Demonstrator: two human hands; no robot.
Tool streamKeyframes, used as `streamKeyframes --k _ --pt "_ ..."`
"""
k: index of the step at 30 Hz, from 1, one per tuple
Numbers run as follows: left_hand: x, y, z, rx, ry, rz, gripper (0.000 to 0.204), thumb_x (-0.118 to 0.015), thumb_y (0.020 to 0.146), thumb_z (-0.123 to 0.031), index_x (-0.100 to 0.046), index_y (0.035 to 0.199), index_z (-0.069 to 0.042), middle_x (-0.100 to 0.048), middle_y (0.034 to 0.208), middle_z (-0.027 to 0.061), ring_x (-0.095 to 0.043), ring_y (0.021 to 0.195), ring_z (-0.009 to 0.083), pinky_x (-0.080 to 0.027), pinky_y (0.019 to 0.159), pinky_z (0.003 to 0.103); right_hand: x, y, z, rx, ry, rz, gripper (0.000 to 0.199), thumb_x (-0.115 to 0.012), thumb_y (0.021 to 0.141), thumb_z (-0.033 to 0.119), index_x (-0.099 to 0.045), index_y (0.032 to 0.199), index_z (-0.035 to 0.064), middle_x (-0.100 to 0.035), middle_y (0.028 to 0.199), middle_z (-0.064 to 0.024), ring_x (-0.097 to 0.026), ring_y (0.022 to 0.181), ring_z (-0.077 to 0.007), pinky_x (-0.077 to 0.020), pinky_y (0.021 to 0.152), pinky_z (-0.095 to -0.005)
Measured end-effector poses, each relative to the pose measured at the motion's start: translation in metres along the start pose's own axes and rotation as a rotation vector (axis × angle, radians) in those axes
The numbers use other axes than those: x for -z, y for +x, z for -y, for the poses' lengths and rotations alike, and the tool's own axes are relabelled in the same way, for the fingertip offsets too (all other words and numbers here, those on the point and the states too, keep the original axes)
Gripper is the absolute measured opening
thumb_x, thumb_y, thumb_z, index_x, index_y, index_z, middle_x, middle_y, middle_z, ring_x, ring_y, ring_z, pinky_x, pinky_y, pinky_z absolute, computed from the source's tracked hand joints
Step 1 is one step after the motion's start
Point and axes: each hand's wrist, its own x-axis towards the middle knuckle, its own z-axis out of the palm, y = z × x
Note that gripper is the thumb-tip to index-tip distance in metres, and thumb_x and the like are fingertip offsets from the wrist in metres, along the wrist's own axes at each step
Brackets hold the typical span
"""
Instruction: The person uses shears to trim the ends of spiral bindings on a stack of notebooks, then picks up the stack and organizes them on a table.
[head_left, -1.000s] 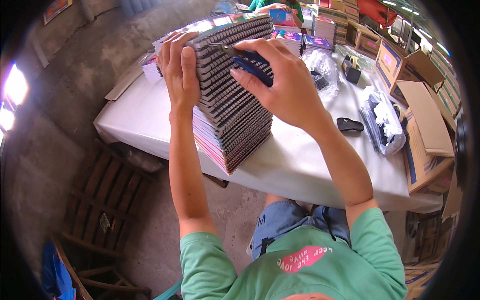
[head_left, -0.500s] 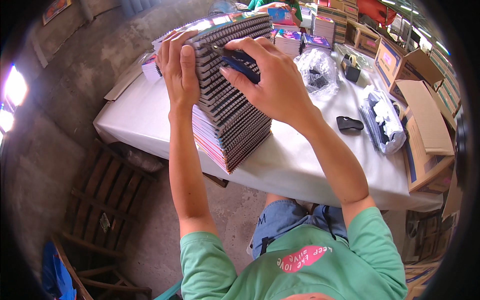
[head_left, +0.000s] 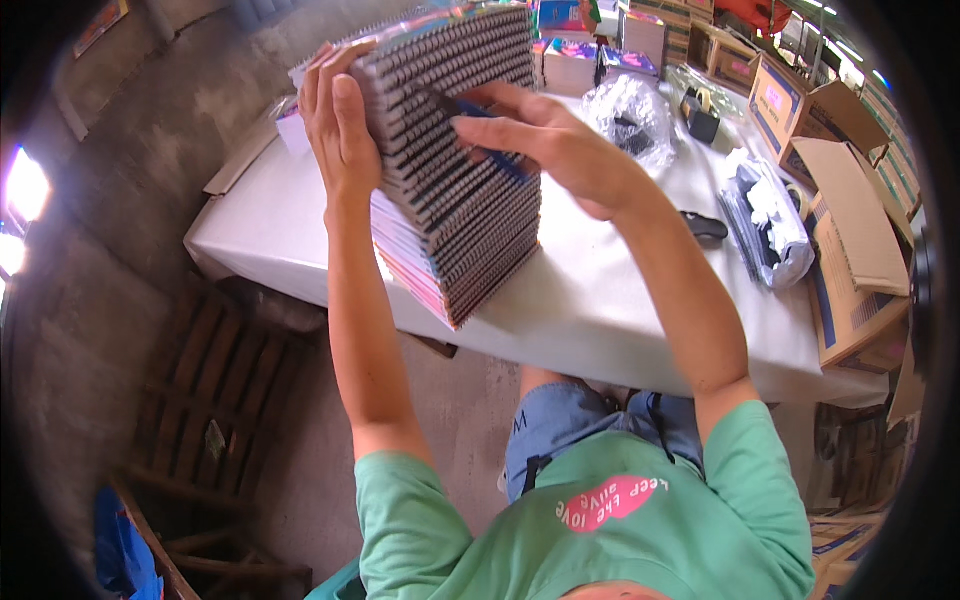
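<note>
A tall stack of spiral-bound notebooks (head_left: 485, 225) stands on the table, its dark wire coils turned to the right and toward me. My left hand (head_left: 338, 135) grips the upper left side of the stack, thumb upright near the coil edge. In my right hand (head_left: 565, 145) is a pair of blue-handled pliers (head_left: 502, 160), held between thumb and fingers. Their dark tip reaches the coils in the upper part of the stack; whether the jaws are closed on a wire is too blurred to tell.
The table has a white cloth (head_left: 620, 310). To the right lie a black object (head_left: 706, 226), a plastic-wrapped bundle (head_left: 765, 225), crumpled clear plastic (head_left: 630, 115) and a tape dispenser (head_left: 700, 117). Open cardboard boxes (head_left: 850, 235) line the right edge; more notebooks (head_left: 572, 68) are behind.
My right hand has turned, and the pliers now touch coils slightly lower on the stack. The left hand stays on the stack. The whole view has shifted a little.
</note>
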Motion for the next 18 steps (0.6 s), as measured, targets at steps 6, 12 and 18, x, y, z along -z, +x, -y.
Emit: streamKeyframes --k 6,12,18 --pt "0.051 -0.034 0.017 0.153 -0.039 -0.336 0.072 -0.019 0.092 -0.063 -0.036 0.137 -0.009 -0.039 0.140 0.0091 -0.026 0.135 0.0255 -0.005 0.108 0.056 0.060 -0.073 -0.072 -0.140 -0.583 -0.219 0.042 -0.062 0.085 0.039 -0.057 0.115 0.0105 -0.062 0.105 -0.0141 -0.060 0.096 -0.0245 -0.0457 0.083 -0.0345" --pt "0.075 -0.174 0.101 1.408 -0.472 -0.235 0.083 -0.016 0.086 -0.072 -0.037 0.138 -0.011 -0.039 0.142 0.0089 -0.032 0.132 0.0217 -0.009 0.104 0.061 0.082 -0.162 -0.152 -0.297 -0.935 -0.384 0.033 -0.063 0.083 0.028 -0.057 0.110 0.0085 -0.060 0.100 -0.0133 -0.059 0.095 -0.0304 -0.0453 0.084 -0.0391" --pt "0.041 -0.209 0.094 1.572 -0.688 0.419 0.090 -0.017 0.086 -0.072 -0.032 0.140 -0.001 -0.042 0.139 0.0141 -0.040 0.127 0.0278 -0.026 0.108 0.039 0.076 -0.192 -0.173 -0.631 -1.404 -0.269 0.053 -0.049 0.087 0.053 -0.053 0.124 0.0161 -0.043 0.132 -0.0109 -0.037 0.127 -0.0267 -0.0178 0.098 -0.0689"
